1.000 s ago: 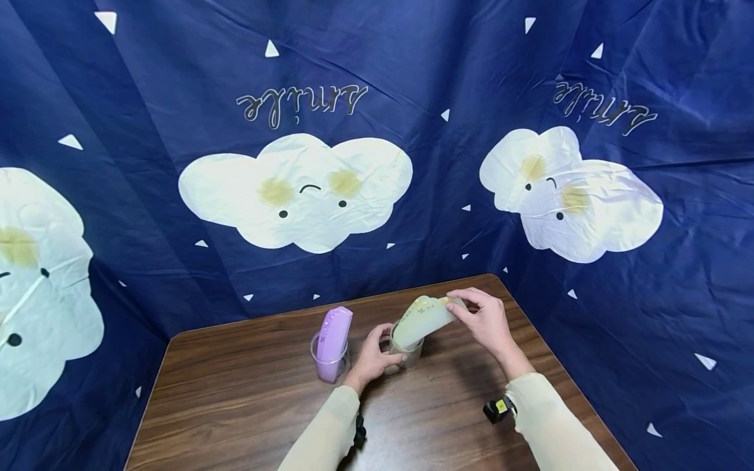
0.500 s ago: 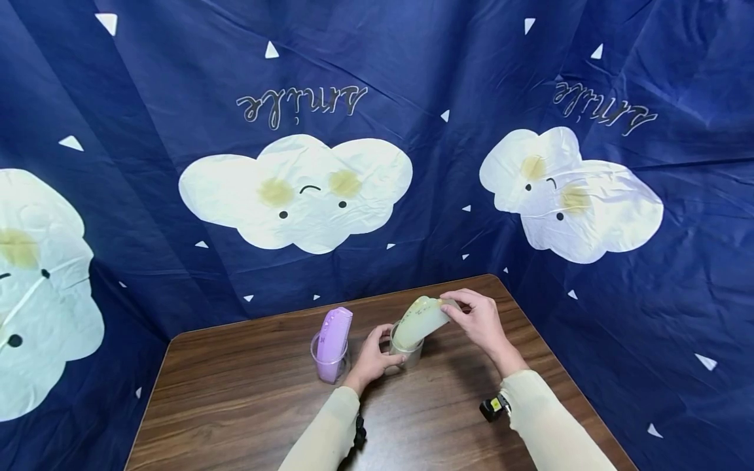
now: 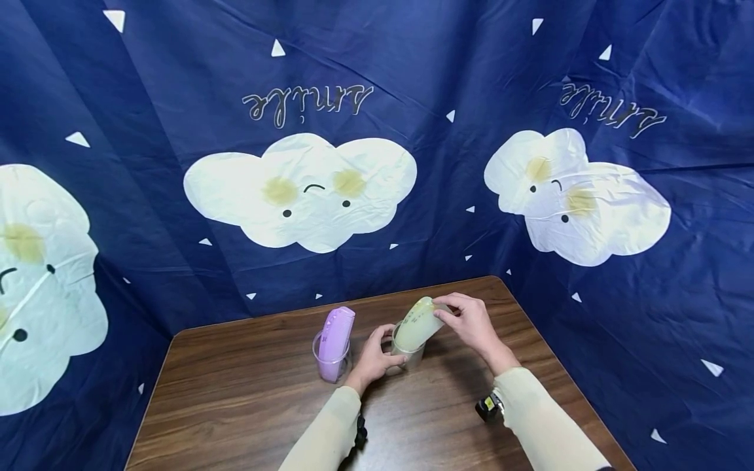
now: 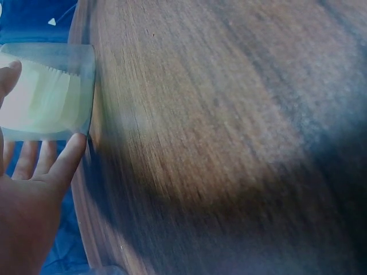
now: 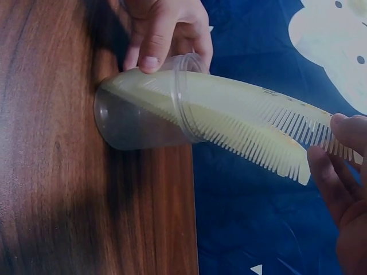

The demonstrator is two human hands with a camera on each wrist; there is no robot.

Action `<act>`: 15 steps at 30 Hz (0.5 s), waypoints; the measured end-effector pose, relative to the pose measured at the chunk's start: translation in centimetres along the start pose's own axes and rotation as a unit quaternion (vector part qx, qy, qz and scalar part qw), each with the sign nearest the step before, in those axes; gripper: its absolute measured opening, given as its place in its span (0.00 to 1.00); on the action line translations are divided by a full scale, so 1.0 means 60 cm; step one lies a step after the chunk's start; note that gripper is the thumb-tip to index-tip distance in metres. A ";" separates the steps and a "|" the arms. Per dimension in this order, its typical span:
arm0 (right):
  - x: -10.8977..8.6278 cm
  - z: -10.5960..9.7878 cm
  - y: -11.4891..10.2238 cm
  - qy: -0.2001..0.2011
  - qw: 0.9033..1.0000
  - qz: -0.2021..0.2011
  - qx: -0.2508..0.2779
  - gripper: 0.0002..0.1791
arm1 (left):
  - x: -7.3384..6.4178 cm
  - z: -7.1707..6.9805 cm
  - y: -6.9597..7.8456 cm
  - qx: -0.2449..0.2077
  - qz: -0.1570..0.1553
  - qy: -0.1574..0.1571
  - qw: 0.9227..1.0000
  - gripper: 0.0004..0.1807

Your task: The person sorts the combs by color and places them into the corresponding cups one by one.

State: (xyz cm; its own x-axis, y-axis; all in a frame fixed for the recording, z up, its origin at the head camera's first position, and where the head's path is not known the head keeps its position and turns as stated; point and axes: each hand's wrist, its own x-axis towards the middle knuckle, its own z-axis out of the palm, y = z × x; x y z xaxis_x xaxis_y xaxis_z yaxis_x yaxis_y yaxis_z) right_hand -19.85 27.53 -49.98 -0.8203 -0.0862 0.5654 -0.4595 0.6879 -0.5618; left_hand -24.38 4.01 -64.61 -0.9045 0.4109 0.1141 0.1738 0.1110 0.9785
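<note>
My left hand (image 3: 374, 354) holds a clear plastic cup (image 3: 414, 358) upright on the table, thumb on one side and fingers on the other. Pale yellow combs (image 3: 417, 325) lean out of it to the right. Two of them fan apart in the right wrist view, an upper comb (image 5: 235, 94) and a lower comb (image 5: 258, 146), teeth facing the same way. Between thumb and fingers, my right hand (image 3: 469, 322) pinches the upper comb's free end; its other end is inside the cup. Through the cup wall, comb teeth (image 4: 63, 94) show in the left wrist view.
Left of my left hand stands a second clear cup (image 3: 319, 351) with purple combs (image 3: 336, 332) leaning in it. The brown wooden table (image 3: 235, 392) ends close behind both cups, against a dark blue curtain (image 3: 436, 196) printed with clouds.
My right hand has moved left toward the cup with the pinched comb, which now lies closer to the other yellow comb. My left hand has kept its hold on the cup.
</note>
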 end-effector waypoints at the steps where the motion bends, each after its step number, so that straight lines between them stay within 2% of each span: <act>1: 0.000 0.002 0.001 -0.002 1.000 -0.004 -0.001 0.12 | 0.000 0.000 0.001 0.001 0.002 0.000 1.000 0.41; 4: 0.001 0.009 0.001 -0.008 1.000 -0.010 -0.004 0.12 | -0.002 0.001 0.007 -0.006 0.011 -0.001 1.000 0.41; 11: 0.005 0.021 0.002 -0.024 1.000 -0.003 -0.008 0.13 | -0.018 -0.009 0.053 -0.025 0.023 -0.022 0.999 0.39; 15: 0.008 0.024 0.001 -0.023 1.000 0.001 -0.020 0.14 | -0.021 -0.012 0.061 -0.031 0.022 -0.026 0.999 0.39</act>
State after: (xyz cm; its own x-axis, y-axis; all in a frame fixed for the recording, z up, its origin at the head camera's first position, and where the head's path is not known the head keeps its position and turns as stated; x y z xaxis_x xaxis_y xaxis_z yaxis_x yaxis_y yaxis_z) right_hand -20.76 26.47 -50.60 -0.8370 -0.1170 0.5346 -0.4437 0.7170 -0.5376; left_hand -22.88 3.26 -61.05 -0.8746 0.4614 0.1491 0.1866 0.0364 0.9818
